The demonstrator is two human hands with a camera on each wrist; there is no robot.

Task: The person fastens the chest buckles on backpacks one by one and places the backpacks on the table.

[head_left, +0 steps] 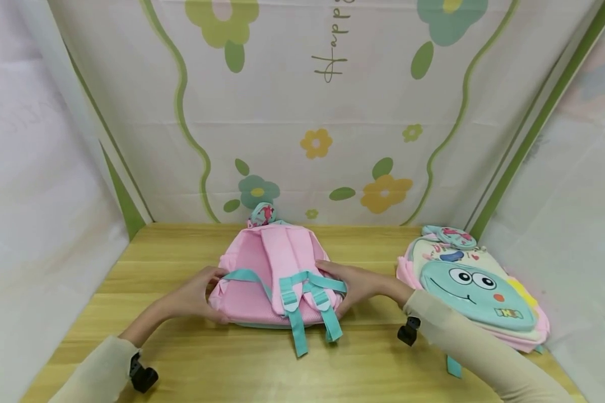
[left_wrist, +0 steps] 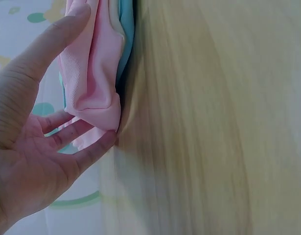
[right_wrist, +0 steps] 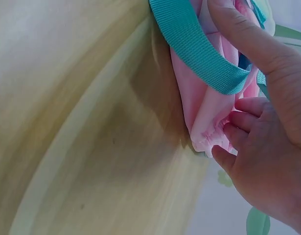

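A pink backpack (head_left: 252, 252) lies face down on the table, its padded shoulder straps and turquoise webbing upward. My left hand (head_left: 196, 294) holds its left side; in the left wrist view the thumb rests on top and the fingertips touch the pink side pocket (left_wrist: 96, 93). At the opposite side my right hand (head_left: 358, 285) grips the bag, thumb over the back panel by a strap. Its bent fingers lie along the pink side in the right wrist view, beside a loop of turquoise webbing (right_wrist: 199, 54). The bag's front is hidden beneath it.
A second backpack (head_left: 476, 294), with a turquoise smiling face on its front pocket, lies face up on the right of the wooden table (head_left: 222, 364). A small round pouch (head_left: 262, 214) shows at the pink bag's top. Behind hangs a flowered cloth (head_left: 262, 112).
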